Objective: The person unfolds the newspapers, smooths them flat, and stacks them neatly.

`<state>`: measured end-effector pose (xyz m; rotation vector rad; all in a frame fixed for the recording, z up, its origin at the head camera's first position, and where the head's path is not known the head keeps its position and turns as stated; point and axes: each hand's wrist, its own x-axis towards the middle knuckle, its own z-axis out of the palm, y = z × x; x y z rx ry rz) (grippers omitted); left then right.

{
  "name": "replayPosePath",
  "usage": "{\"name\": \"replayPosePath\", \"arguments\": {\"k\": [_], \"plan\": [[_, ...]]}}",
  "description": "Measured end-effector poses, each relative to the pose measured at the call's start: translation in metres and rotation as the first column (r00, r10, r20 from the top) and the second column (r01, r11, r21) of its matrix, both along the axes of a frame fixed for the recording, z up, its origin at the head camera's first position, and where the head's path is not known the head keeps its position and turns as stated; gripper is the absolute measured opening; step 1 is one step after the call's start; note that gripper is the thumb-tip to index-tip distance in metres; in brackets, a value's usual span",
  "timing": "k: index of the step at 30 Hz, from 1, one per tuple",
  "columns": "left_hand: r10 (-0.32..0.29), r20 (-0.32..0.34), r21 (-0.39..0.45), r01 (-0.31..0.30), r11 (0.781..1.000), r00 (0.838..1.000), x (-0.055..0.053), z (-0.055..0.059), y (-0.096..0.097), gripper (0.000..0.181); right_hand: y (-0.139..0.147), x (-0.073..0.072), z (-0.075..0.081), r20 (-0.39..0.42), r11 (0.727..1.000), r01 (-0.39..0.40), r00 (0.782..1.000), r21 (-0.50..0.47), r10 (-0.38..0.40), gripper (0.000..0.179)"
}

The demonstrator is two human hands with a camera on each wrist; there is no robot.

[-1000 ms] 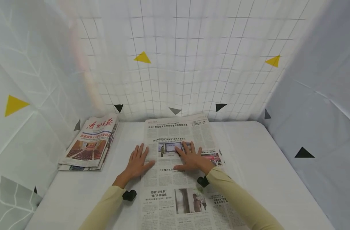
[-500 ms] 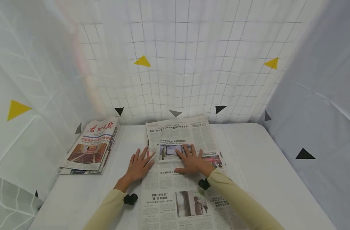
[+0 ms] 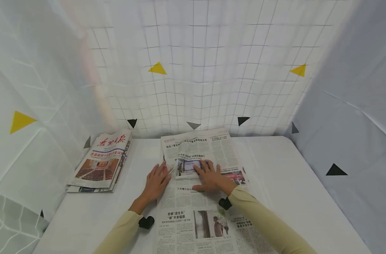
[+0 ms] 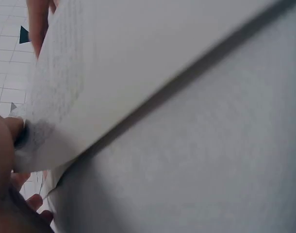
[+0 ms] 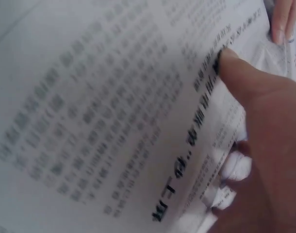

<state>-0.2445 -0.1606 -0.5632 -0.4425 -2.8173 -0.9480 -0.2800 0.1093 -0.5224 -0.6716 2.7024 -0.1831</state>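
Observation:
A printed newspaper (image 3: pixel 173 201) lies lengthwise on the white table, its upper end near the back edge. My left hand (image 3: pixel 157 183) pinches its left edge, where the sheet is raised and creased, with a bit of red showing by the fingers. In the left wrist view the thumb lies against the paper (image 4: pixel 104 73), with fingertips (image 4: pixel 34 201) at its edge. My right hand (image 3: pixel 208 179) rests spread on the middle of the newspaper, over a printed photo. The right wrist view shows its thumb pressing on the page (image 5: pixel 114 111).
A stack of folded newspapers (image 3: pixel 99 164) sits at the table's back left. White sheeting (image 3: pixel 199 81) with grid lines and triangles hangs behind the white table (image 3: pixel 294 197), and more sheeting stands at both sides.
My left hand has gone from lying flat by the newspaper's left edge to pinching that edge, which has lifted and creased. The right hand stays spread on the page.

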Motion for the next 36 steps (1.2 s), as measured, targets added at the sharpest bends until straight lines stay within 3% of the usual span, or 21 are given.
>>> {"name": "replayPosePath", "arguments": {"k": [3,6,8,12,17,24,27,31,36], "plan": [[-0.004,-0.034,0.043,0.006,0.999,0.999,-0.001,0.0,0.003,0.043,-0.003,-0.001,-0.003,-0.113,0.992,-0.109,0.989,-0.071,0.1,0.085],[-0.025,-0.026,0.141,0.028,0.99,0.999,-0.003,0.001,0.004,0.044,-0.01,0.0,-0.002,-0.232,0.957,-0.218,0.958,-0.192,0.171,0.078],[-0.041,-0.013,0.207,0.043,0.977,0.999,-0.004,0.002,0.004,0.045,-0.017,0.001,-0.001,-0.292,0.927,-0.272,0.936,-0.257,0.194,0.073],[-0.052,0.01,0.315,0.047,0.948,0.999,-0.005,0.006,0.003,0.044,-0.028,0.003,0.005,-0.338,0.891,-0.312,0.92,-0.331,0.196,0.069],[0.014,-0.006,0.37,-0.011,0.929,1.0,-0.005,0.007,0.0,0.045,-0.035,0.005,0.006,-0.348,0.899,-0.305,0.918,-0.313,0.191,0.067],[0.119,0.083,0.401,-0.143,0.905,0.989,-0.002,0.006,-0.003,0.05,-0.04,0.006,-0.003,-0.335,0.915,-0.294,0.922,-0.278,0.194,0.066],[0.164,0.092,0.393,-0.188,0.9,0.982,0.0,0.005,-0.002,0.055,-0.042,0.006,-0.007,-0.347,0.921,-0.293,0.917,-0.257,0.195,0.065],[0.249,0.073,0.359,-0.258,0.897,0.966,0.0,0.006,-0.001,0.058,-0.046,0.008,-0.009,-0.368,0.922,-0.301,0.908,-0.243,0.2,0.063],[0.35,0.1,0.328,-0.363,0.872,0.931,0.001,0.01,0.001,0.058,-0.049,0.009,-0.009,-0.409,0.924,-0.325,0.885,-0.204,0.221,0.059]]}}
